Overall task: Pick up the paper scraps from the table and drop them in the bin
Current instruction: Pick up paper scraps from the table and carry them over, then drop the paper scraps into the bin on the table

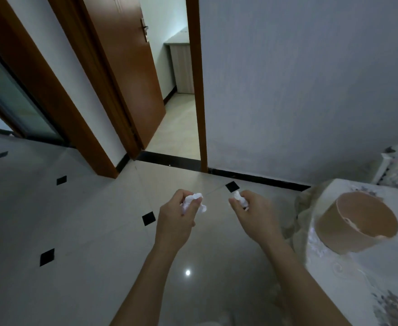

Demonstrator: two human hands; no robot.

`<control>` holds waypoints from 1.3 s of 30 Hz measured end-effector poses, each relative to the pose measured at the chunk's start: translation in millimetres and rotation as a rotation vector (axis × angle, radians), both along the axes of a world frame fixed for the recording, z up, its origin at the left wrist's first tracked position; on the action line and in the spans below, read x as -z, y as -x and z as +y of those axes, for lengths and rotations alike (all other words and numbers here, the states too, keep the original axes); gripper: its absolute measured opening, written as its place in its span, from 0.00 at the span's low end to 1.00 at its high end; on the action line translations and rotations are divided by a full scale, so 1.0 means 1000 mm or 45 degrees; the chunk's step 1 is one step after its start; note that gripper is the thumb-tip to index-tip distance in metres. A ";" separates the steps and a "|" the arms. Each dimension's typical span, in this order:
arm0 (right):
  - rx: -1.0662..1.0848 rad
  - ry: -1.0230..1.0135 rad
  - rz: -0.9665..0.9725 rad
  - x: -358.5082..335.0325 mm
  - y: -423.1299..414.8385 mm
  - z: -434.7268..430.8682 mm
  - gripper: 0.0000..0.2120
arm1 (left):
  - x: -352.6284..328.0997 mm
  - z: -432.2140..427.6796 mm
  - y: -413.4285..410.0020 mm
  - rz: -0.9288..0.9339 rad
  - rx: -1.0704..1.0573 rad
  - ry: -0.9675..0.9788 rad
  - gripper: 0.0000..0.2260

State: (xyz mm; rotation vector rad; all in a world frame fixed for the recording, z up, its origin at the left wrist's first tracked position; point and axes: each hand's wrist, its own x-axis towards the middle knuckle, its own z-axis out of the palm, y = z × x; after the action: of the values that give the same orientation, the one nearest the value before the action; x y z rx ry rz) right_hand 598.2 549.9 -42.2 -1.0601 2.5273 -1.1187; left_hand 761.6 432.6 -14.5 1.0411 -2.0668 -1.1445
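No legible txt, labels or nos. anywhere.

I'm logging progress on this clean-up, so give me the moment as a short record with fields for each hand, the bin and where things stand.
left hand: grips a crumpled white paper scrap, held over the floor
right hand: pinches a smaller white scrap, also over the floor
bin: tan, round, open-topped, on the cloth-covered table at the right
hands versus bin: both left of it, not above it
task state: scraps in hand, not yet dropped
background: open brown door
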 end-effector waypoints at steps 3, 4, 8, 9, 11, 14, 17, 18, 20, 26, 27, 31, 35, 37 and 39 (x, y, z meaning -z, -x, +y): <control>0.061 -0.007 -0.004 -0.001 0.032 -0.009 0.11 | 0.000 -0.015 0.044 -0.010 0.084 0.001 0.05; 0.074 -0.010 -0.006 0.000 0.040 -0.009 0.09 | 0.001 -0.019 0.058 -0.014 0.112 0.001 0.05; 0.165 -0.025 -0.009 0.002 0.073 -0.007 0.08 | 0.006 -0.030 0.115 -0.013 0.239 -0.016 0.06; 0.206 -0.032 -0.017 0.003 0.083 -0.006 0.10 | 0.009 -0.033 0.129 -0.016 0.274 -0.013 0.07; 0.307 -0.047 -0.030 0.004 0.100 -0.001 0.12 | 0.014 -0.036 0.157 -0.027 0.335 -0.019 0.09; 0.469 -0.027 -0.044 0.003 0.126 0.010 0.13 | 0.022 -0.038 0.202 -0.023 0.480 -0.067 0.08; 0.662 -0.034 -0.031 0.000 0.149 0.025 0.12 | 0.026 -0.038 0.249 -0.015 0.664 -0.101 0.04; 0.735 -0.036 -0.031 -0.001 0.157 0.030 0.12 | 0.026 -0.037 0.265 -0.005 0.740 -0.116 0.04; 0.871 -0.074 -0.031 -0.004 0.169 0.040 0.12 | 0.026 -0.035 0.296 0.001 0.890 -0.148 0.05; 1.219 -0.110 -0.008 -0.010 0.183 0.066 0.13 | 0.025 -0.017 0.374 -0.003 1.286 -0.221 0.07; 1.269 -0.112 0.009 -0.010 0.182 0.071 0.13 | 0.025 -0.012 0.383 0.010 1.348 -0.224 0.07; 1.490 -0.104 0.052 -0.006 0.174 0.100 0.09 | 0.027 0.014 0.408 -0.001 1.566 -0.166 0.07; 1.658 -0.207 0.034 -0.006 0.155 0.130 0.11 | 0.021 0.046 0.421 -0.043 1.736 -0.060 0.06; 1.699 -0.231 0.025 -0.009 0.149 0.140 0.10 | 0.016 0.060 0.424 -0.048 1.781 -0.023 0.06; 1.711 -0.253 0.015 -0.013 0.146 0.146 0.11 | 0.012 0.073 0.426 -0.057 1.837 0.037 0.06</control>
State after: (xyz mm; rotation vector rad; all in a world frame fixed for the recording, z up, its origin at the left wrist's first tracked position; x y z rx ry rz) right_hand 452.2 696.3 -29.1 0.8854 3.1629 -0.9273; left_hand 335.9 505.5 -26.8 -0.7051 -2.8068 -1.6079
